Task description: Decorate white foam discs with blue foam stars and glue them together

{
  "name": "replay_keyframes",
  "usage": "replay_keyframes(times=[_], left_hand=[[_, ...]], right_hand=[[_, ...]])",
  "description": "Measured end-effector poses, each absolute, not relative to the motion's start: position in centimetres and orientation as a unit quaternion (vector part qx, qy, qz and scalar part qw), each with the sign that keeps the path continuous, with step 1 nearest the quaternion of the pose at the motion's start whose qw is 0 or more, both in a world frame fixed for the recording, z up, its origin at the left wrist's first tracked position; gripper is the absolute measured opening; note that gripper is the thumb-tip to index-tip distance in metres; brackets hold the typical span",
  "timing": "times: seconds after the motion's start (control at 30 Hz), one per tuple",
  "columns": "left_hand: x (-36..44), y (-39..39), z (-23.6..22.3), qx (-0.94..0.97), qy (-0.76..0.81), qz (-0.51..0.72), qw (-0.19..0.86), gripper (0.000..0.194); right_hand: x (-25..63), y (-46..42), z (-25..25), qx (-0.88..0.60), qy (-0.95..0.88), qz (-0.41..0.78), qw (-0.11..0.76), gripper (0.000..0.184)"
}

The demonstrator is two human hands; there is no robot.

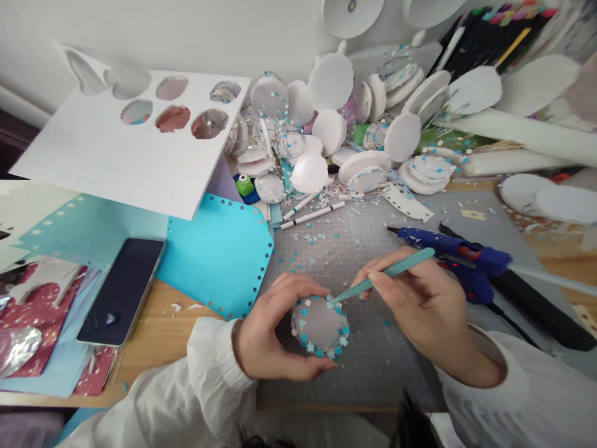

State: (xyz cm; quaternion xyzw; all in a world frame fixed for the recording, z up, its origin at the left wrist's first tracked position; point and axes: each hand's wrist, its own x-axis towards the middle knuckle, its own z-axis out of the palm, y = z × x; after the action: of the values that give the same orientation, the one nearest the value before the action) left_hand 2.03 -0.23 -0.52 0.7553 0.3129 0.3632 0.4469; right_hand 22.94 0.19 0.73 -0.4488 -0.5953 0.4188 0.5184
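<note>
My left hand point(280, 333) curves around a small round disc point(321, 323), its thumb below and its fingers above the rim. Blue and white paper flowers line the disc's edge, while its middle is plain grey-white. Teal tweezers point(385, 277) are pinched in my right hand point(420, 305). Their tips touch the upper right rim of the disc, at a pale flower. Beneath both hands lies a grey gridded cutting mat point(364, 373), with tiny blue and white flowers point(310, 238) scattered behind the disc.
A blue glue gun point(452, 249) lies right of my right hand. Bright blue punched paper point(214, 255) and a phone point(122, 291) are at left. White foam board with cut holes point(135, 162) leans behind them. Many white discs point(310, 173) pile up at the back, near two white pens point(312, 215).
</note>
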Motion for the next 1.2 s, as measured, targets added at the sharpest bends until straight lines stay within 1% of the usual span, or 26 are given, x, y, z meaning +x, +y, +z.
replay_keyframes(times=[0.47,0.73,0.97,1.2], left_hand=[[2.08,-0.2,-0.66,0.757,0.306,0.372,0.44,0.066],[2.07,-0.22,-0.8,0.758,0.296,0.388,0.432,0.07],[2.08,-0.17,-0.64,0.761,0.299,0.382,0.43,0.067],[2.06,-0.24,-0.69,0.757,0.303,0.382,0.434,0.067]], right_hand=[[22.86,0.21,0.85,-0.45,-0.601,0.417,0.513,0.006],[23.15,0.2,0.54,-0.46,-0.581,0.447,0.501,0.007],[23.08,0.13,0.39,-0.451,-0.565,0.483,0.494,0.005],[22.93,0.25,0.61,-0.448,-0.561,0.492,0.493,0.006]])
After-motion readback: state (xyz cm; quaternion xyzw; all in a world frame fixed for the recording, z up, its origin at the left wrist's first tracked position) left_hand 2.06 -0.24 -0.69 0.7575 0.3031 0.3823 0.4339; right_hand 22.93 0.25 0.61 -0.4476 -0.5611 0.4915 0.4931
